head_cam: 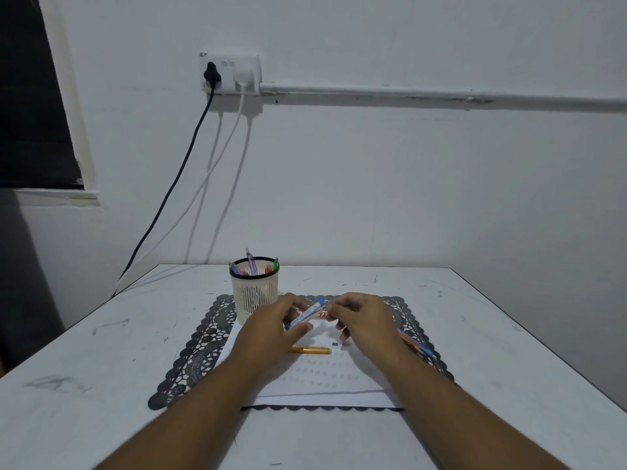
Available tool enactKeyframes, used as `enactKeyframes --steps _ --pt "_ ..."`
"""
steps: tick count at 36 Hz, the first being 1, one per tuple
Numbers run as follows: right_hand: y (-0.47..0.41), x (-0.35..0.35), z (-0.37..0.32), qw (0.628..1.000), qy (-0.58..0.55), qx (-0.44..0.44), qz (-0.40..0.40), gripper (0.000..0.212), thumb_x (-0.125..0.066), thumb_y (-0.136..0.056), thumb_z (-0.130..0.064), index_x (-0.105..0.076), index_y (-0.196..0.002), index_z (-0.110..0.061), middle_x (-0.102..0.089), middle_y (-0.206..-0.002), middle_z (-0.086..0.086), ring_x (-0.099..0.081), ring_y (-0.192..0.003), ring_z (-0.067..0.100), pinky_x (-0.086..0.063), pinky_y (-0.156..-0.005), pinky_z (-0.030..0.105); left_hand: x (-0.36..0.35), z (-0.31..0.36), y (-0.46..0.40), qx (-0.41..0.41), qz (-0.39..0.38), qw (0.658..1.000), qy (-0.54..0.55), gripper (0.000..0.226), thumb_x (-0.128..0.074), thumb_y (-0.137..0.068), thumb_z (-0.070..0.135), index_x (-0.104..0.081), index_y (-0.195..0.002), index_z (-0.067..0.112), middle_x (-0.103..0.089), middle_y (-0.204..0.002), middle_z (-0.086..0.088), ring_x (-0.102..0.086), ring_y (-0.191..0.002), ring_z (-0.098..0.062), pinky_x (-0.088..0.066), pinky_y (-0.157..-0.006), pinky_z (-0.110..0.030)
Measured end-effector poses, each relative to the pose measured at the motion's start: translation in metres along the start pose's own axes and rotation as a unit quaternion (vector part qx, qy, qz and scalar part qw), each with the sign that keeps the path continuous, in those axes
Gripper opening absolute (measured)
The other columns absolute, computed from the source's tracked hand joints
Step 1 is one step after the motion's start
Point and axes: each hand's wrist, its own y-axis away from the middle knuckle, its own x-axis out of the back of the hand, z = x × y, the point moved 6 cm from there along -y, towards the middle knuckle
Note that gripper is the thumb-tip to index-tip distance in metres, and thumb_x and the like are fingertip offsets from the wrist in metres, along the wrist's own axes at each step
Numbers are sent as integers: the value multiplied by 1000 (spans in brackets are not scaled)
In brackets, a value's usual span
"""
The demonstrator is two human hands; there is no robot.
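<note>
Left hand (pixel 271 329) grips pen (pixel 303 317) low end | right hand (pixel 364 320) pinches blue-capped end | axis diagonal, cap far-right

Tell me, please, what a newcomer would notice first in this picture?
The two hands meet mid-table: the left hand and right hand hold a blue-capped pen between them, above a sheet of paper on a black lace mat. Just behind stands a white pen cup.
</note>
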Motion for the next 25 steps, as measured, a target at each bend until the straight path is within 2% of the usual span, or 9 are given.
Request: enactKeyframes --steps 5,10,17,22,25 --pt "2 1 -6 1000 9 12 2 12 -72 -96 -12 -80 -90 -17 -74 -69 -5 -59 -53 9 -50 -51 23 -1 -1 1 -2 -5 1000 -8 22 -78 -88 32 -62 -102 39 -66 -85 13 -61 -79 -6 -43 -62 -26" --pt "3 2 -7 1000 -23 16 10 3 -77 -92 -10 -78 -88 -10 -75 -71 3 -60 -53 8 -50 -49 23 -2 1 2 0 -7 1000 -10 22 -78 -88 32 -61 -101 40 -65 -84 13 -60 -77 -7 -39 -61 -24" --pt "1 -3 1 996 -93 -4 10 8 -83 -86 -8 -74 -84 -5 -76 -81 17 -63 -62 16 -50 -52 29 -1 4 4 2 -6 1000 -7 22 -77 -89 33 -60 -100 40 -66 -85 12 -62 -80 -7 -47 -64 -27" --pt "-2 -5 6 995 -99 -8 7 13 -87 -82 -18 -75 -79 -13 -74 -79 13 -63 -67 23 -52 -61 38 -1 3 5 7 -5 1000 7 22 -78 -87 32 -62 -99 40 -68 -78 12 -65 -75 -5 -53 -69 -36" --pt "-2 -7 3 994 -105 7 4 12 -86 -83 -15 -75 -79 -13 -73 -78 14 -62 -67 22 -52 -61 36 -2 3 5 5 -9 1000 10 21 -78 -87 31 -62 -98 38 -69 -77 13 -65 -73 -4 -54 -69 -37"
